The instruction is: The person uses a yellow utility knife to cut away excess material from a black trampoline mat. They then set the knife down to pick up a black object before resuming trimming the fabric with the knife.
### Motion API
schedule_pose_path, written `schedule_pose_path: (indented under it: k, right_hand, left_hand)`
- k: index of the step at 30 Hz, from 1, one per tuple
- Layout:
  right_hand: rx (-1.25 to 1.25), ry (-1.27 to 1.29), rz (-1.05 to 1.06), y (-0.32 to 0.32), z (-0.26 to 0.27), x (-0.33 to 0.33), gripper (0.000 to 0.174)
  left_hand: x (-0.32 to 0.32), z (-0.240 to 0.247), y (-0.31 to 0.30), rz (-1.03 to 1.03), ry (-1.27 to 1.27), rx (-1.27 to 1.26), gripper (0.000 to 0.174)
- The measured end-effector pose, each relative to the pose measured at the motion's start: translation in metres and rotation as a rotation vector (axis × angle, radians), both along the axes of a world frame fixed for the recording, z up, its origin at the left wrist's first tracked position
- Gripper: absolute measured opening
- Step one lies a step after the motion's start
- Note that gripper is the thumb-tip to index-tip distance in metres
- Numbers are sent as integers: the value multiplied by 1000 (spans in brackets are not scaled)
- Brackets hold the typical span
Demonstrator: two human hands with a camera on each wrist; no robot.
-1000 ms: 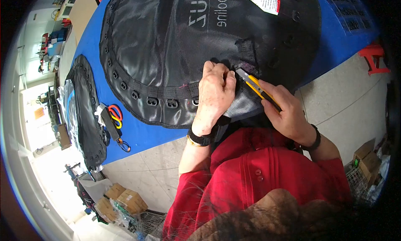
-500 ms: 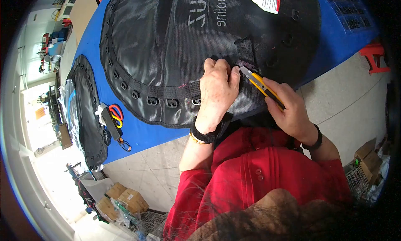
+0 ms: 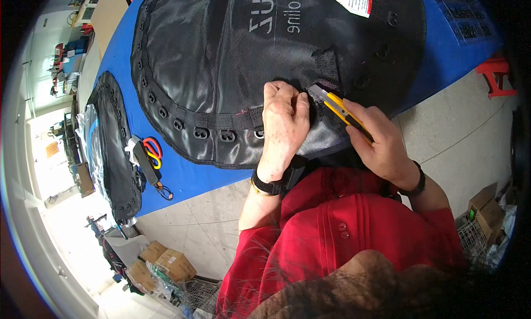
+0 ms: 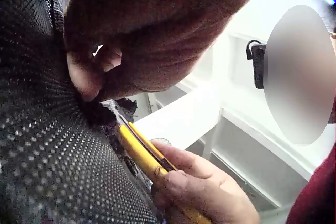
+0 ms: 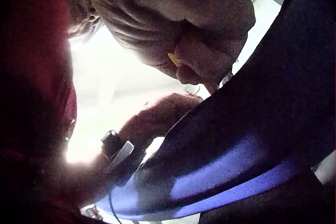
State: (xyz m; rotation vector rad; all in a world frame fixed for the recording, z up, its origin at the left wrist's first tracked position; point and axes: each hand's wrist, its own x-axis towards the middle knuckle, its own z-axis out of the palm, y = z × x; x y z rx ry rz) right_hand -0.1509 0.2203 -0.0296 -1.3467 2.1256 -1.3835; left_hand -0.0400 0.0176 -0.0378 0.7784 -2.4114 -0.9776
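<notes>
A black mesh trampoline mat (image 3: 243, 75) with plastic rings sewn along its rim lies on the blue table. My right hand (image 3: 376, 147) grips a yellow utility knife (image 3: 339, 107), its blade extended toward the webbing. At the near rim, my left hand (image 3: 285, 122) pinches black webbing between thumb and curled fingers. A loose webbing flap (image 3: 325, 65) sticks up beyond the blade. In the left wrist view, the knife (image 4: 139, 148) points at dark frayed fabric just below the left fingertips (image 4: 86, 79). The right wrist view is dark, with the right hand (image 5: 178, 29) above the cloth.
Scissors with red and yellow handles (image 3: 153, 153) lie left on the blue table (image 3: 191, 186). Beyond them is a second black mat (image 3: 113, 153), partly in clear plastic. A white label (image 3: 352, 1) lies on the mat. A red stool (image 3: 495, 78) stands right; cardboard boxes (image 3: 172, 265) sit on the floor.
Both hands shift slightly, staying at the same stretch of rim. The left thumb moves toward the knife tip, then back left; the knife moves a little right, then back left. Both holds stay the same.
</notes>
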Motion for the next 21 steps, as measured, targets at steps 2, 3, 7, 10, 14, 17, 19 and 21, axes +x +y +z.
schedule_pose_path:
  k: [2,3,7,10,14,17,19,21]
  right_hand:
    - [-3,27,-1,-3,2,0,54]
    - [3,33,3,-4,2,-1,54]
    - [17,42,8,-7,0,0,54]
    - [30,43,8,-7,-2,1,55]
    - [94,-14,84,1,5,-1,56]
    - [148,-2,79,8,8,1,57]
    - [131,18,78,13,7,0,57]
    - [121,21,73,17,8,-2,57]
  left_hand:
    - [0,0,0,-7,2,-4,11]
    - [0,0,0,-11,8,-15,11]
    - [2,-2,-2,-23,10,-27,12]
    - [2,-3,-3,-16,8,-8,12]
    - [4,-2,-3,-3,14,37,13]
    - [6,-4,-6,-10,13,70,13]
    - [7,-3,-3,11,17,55,14]
    - [4,-3,0,18,36,-4,16]
